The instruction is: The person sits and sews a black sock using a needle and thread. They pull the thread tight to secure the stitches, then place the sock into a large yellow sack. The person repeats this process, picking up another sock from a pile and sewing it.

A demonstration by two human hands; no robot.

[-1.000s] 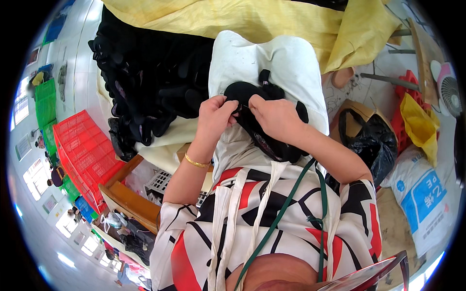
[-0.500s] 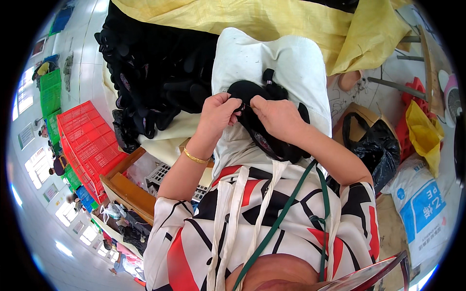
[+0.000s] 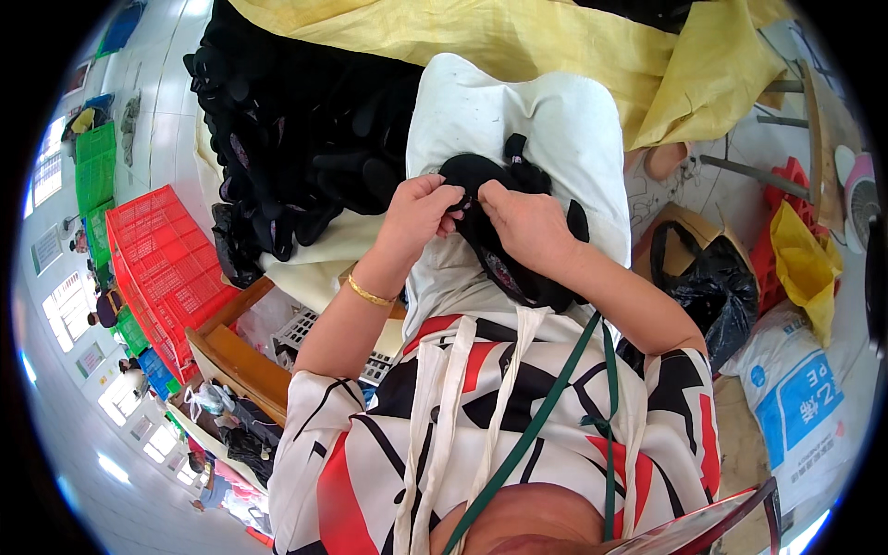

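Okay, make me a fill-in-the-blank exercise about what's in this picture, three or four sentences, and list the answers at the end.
1. Both hands work on a piece of fabric whose colour is ____, lying on a white cloth.
2. The left hand has a bracelet of ____ colour on its wrist.
3. The stacked plastic crates to the person's left, beside the green ones, are ____.
4. The big sheet spread behind the white cloth is ____.

Missing words: black; gold; red; yellow

Head camera, single fisheye view.
Looks steeply down from above the person's chest, close over both hands and the lap; edges bend outward.
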